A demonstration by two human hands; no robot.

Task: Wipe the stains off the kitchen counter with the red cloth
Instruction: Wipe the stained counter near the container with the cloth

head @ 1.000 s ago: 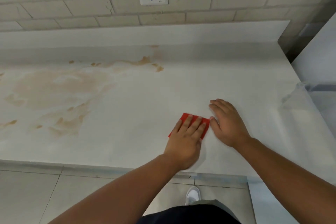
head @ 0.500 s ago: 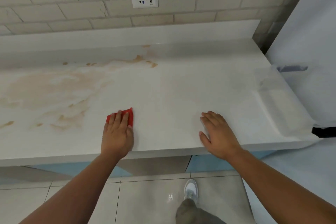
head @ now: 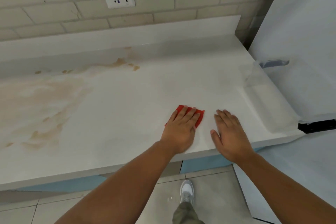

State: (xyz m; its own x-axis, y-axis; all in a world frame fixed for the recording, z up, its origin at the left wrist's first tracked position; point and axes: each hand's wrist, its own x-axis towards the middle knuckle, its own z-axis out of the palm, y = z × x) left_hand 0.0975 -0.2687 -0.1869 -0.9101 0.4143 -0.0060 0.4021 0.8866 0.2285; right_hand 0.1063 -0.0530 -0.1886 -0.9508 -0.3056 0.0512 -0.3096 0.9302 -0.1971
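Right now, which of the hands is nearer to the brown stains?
Left. The left hand presses the red cloth right of the stains; the right hand lies farther right.

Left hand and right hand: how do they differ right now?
The left hand presses flat on the red cloth; the right hand rests on bare counter. The left hand lies nearer the stains than the right hand. Both lie open, fingers straight, near the front edge.
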